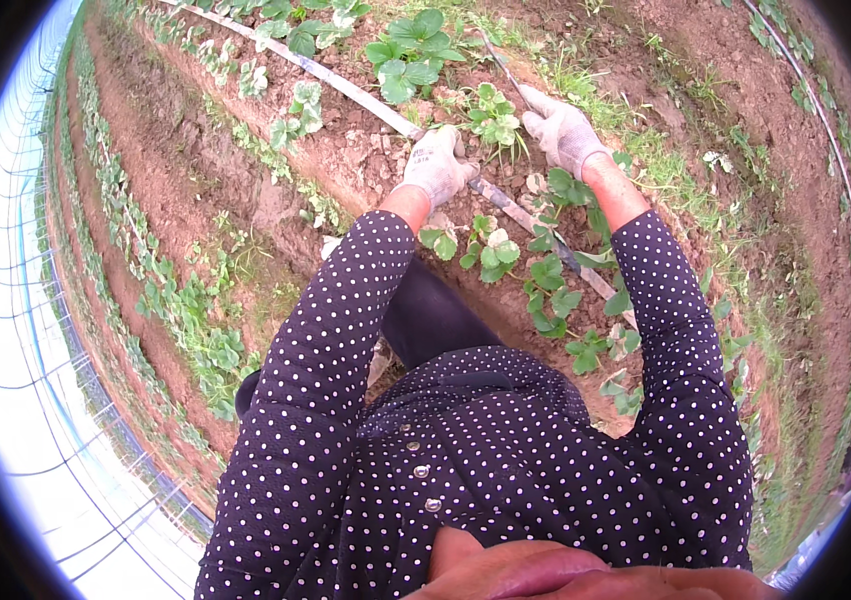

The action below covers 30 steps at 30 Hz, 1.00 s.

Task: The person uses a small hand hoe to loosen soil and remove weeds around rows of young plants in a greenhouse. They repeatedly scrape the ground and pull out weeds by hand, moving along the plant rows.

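My left hand [437, 166], in a pale knitted work glove that bears writing, lies curled over the flat irrigation hose [519, 214] on the soil bed. Whether its fingers grip the hose or something else is hidden. My right hand [562, 133], gloved alike, is closed around a thin dark tool [502, 64] whose narrow end points up and to the left; its exact kind is unclear. Between both hands grows a small leafy plant [494, 116], apparently a strawberry plant. A larger strawberry plant [412, 54] stands just beyond them.
More strawberry plants [545, 274] line the hose close to my body. Grass and weeds [658, 154] cover the bed's right edge. Other planted rows [137, 247] run along the left, beside a pale greenhouse wall [35, 360] with thin ribs. Another hose [808, 94] lies at far right.
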{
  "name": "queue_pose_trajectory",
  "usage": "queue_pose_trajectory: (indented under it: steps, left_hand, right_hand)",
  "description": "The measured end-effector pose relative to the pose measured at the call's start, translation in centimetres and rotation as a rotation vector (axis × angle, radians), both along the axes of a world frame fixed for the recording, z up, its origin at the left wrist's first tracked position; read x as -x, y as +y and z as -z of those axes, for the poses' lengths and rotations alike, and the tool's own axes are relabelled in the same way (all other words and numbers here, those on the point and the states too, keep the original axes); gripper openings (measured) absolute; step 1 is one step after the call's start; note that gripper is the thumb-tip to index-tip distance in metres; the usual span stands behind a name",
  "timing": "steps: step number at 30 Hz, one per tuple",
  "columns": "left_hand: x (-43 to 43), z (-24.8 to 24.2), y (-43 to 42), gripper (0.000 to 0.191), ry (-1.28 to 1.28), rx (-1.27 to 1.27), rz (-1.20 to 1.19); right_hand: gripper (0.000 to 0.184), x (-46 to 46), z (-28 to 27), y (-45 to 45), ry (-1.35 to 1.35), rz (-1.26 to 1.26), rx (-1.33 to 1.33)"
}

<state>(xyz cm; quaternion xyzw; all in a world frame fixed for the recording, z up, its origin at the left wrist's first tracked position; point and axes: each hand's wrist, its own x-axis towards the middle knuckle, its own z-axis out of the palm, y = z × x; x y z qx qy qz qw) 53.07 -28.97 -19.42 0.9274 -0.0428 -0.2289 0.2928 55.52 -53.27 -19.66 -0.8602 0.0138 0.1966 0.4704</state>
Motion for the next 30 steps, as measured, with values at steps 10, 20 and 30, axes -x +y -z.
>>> queue_pose_trajectory:
  steps: [10, 20, 30]
  left_hand:
    - [0.0, 0.7, 0.1, 0.038, -0.092, -0.056, 0.044]
    - [0.2, 0.8, 0.1, 0.034, -0.076, -0.042, -0.011]
    - [0.3, 0.6, 0.0, 0.034, -0.082, -0.047, -0.024]
  right_hand:
    - [0.055, -2.3, 1.1, -0.8, -0.105, -0.056, -0.004]
    - [0.042, -17.6, -4.0, 12.1, 0.173, 0.007, -0.208]
    - [0.051, -11.5, -3.9, 7.6, 0.256, -0.006, -0.219]
